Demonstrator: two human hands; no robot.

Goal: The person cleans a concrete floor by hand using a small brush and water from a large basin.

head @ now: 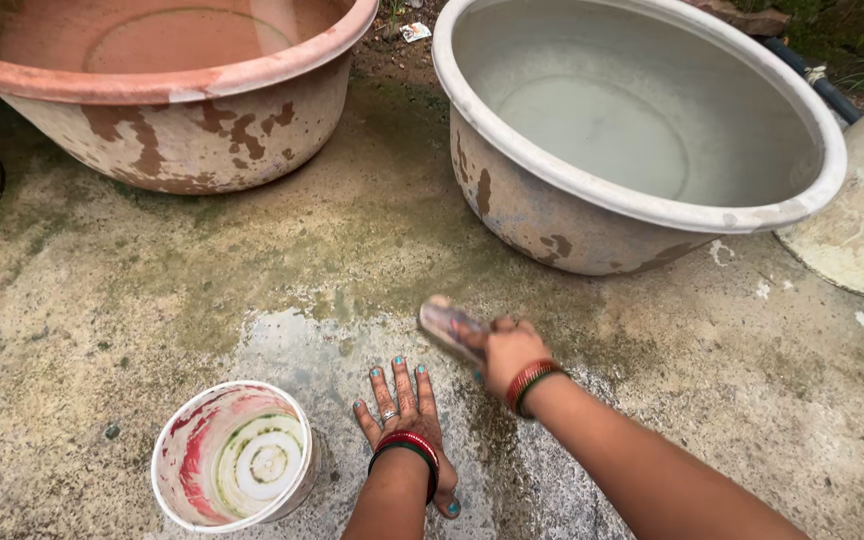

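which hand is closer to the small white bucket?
Left. The left hand lies flat on the wet concrete just right of the small white bucket. The right hand is farther right and up, gripping a brush.

A single head-worn camera looks steeply down and forward from close above the wet concrete floor [152, 310], with the person's own forearms entering from the bottom edge and two large tubs cropped along the top of the frame.
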